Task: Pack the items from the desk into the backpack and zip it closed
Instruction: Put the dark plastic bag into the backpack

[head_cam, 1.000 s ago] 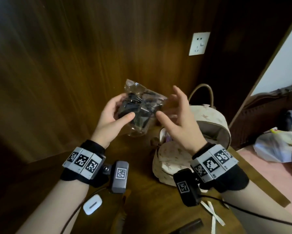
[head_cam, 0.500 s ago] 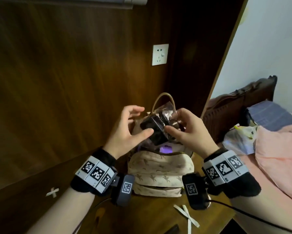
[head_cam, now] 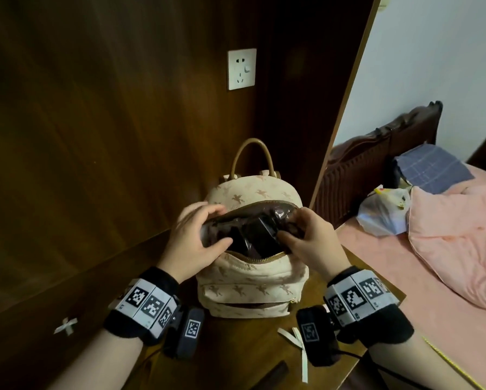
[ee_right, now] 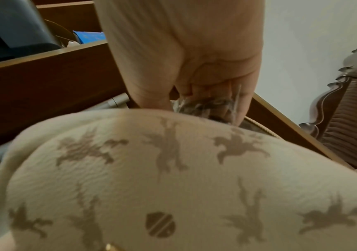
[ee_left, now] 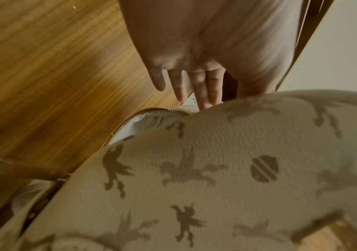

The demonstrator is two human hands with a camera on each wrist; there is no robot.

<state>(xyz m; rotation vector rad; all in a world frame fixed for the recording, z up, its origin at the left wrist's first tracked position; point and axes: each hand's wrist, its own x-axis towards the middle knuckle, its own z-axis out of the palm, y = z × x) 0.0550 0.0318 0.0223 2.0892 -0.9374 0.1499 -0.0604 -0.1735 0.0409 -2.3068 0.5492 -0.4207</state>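
Observation:
A cream backpack (head_cam: 253, 280) with a horse print stands on the wooden desk (head_cam: 236, 347), its top zipper open. A clear plastic bag (head_cam: 250, 230) of dark items lies across the opening, partly inside. My left hand (head_cam: 196, 237) grips the bag's left end, thumb below and fingers over the top. My right hand (head_cam: 298, 229) pinches its right end. In the right wrist view my right hand's fingers (ee_right: 222, 101) curl on the crinkled plastic bag (ee_right: 203, 107) behind the backpack (ee_right: 173, 169). The left wrist view shows my left hand (ee_left: 194, 81) reaching over the backpack (ee_left: 216, 169).
A white wall socket (head_cam: 241, 68) sits on the wood panel behind the backpack. White paper strips (head_cam: 298, 342) and a dark object (head_cam: 270, 372) lie on the near desk; a tape cross (head_cam: 66, 325) is at the left. A bed with a pink quilt (head_cam: 455, 249) borders the desk's right edge.
Both hands carried the plastic bag to the right from above the desk and lowered it into the backpack's open top. The head view swung right toward the bed.

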